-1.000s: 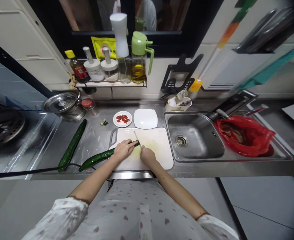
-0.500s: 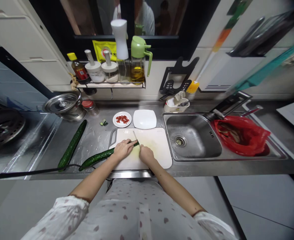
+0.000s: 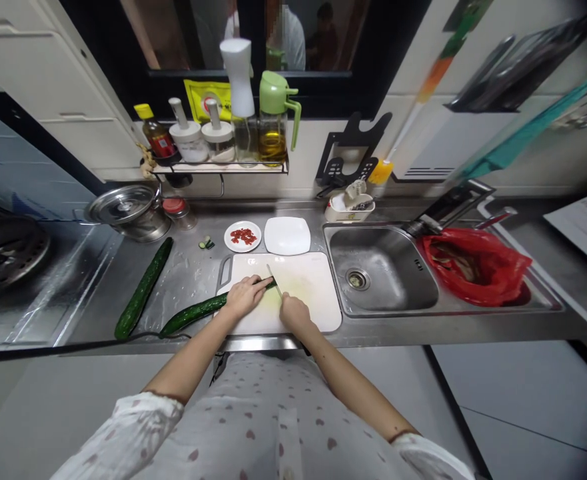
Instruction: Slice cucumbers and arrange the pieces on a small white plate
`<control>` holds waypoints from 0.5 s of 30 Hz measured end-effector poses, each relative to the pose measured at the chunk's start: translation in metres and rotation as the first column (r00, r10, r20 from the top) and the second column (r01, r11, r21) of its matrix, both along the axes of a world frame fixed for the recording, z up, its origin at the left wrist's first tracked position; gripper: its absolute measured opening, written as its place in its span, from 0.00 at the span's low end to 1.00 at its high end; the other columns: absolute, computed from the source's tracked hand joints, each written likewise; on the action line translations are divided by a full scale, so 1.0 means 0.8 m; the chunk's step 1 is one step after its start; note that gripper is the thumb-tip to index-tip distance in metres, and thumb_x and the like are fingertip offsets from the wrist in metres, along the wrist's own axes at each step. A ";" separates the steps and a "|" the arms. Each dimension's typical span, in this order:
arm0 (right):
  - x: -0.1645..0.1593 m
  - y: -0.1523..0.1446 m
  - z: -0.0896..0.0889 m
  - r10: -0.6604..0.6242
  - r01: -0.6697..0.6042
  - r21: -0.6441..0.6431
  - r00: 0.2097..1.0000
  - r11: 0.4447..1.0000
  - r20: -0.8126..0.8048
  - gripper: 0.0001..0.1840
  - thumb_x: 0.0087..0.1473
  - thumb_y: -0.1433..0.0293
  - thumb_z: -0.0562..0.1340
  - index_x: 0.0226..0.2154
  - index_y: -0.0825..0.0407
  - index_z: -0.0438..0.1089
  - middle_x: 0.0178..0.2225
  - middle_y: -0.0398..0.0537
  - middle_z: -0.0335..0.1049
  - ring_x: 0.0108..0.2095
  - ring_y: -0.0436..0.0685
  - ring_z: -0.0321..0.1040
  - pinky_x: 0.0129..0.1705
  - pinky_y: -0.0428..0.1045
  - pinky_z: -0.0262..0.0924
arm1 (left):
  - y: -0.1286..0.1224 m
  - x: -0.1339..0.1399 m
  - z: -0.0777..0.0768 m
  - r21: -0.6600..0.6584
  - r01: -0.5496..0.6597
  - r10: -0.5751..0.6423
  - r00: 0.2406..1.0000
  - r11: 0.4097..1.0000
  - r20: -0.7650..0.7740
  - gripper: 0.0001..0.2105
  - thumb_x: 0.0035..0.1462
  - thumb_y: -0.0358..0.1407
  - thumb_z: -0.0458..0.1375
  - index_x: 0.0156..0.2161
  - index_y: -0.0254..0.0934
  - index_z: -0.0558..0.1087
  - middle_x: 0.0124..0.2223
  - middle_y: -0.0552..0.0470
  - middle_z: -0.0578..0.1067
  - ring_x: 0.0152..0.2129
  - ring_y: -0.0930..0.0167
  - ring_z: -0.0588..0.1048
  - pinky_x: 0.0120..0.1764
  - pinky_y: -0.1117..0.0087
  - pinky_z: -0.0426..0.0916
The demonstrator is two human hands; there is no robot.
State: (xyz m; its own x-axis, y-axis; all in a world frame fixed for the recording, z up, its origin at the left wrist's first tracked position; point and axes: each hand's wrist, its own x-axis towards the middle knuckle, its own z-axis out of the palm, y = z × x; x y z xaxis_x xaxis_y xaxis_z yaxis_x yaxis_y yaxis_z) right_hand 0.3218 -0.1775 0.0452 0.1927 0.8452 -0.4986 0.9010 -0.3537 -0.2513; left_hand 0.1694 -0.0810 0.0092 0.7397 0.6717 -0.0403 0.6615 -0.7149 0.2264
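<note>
On the white cutting board (image 3: 313, 313) lies one end of a cucumber (image 3: 198, 312); its other end reaches over the steel counter to the left. My left hand (image 3: 246, 297) is closed over the cucumber near its right end, fingers pointing right. A knife (image 3: 274, 283) is gripped in my right hand (image 3: 296, 313), its blade slanting up and left against the cucumber's end. The knife handle is hidden in my fist. A second whole cucumber (image 3: 143, 290) rests on the counter at the left. Small cucumber end pieces (image 3: 206, 244) lie behind the board.
Behind the board are a plate of chopped red pieces (image 3: 242, 237) and a white plate (image 3: 287, 236). A sink (image 3: 383, 267) adjoins on the right, with a red plastic bag (image 3: 498, 273). A lidded pot (image 3: 128, 210) stands left, below a bottle rack (image 3: 223, 168).
The knife's handle end and my right hand have shifted slightly right and down. My left hand keeps its hold on the cucumber. The whole view has shifted a little.
</note>
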 end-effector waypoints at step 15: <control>-0.004 0.012 0.000 -0.004 0.005 -0.013 1.000 1.000 0.023 0.16 0.56 0.80 0.48 0.46 0.57 0.62 0.40 0.60 0.72 0.44 0.59 0.71 0.40 0.49 0.60 | -0.001 -0.005 -0.007 -0.012 -0.004 0.005 0.998 1.000 0.064 0.21 0.64 0.41 0.46 0.61 0.54 0.60 0.50 0.52 0.69 0.43 0.70 0.69 0.45 0.70 0.65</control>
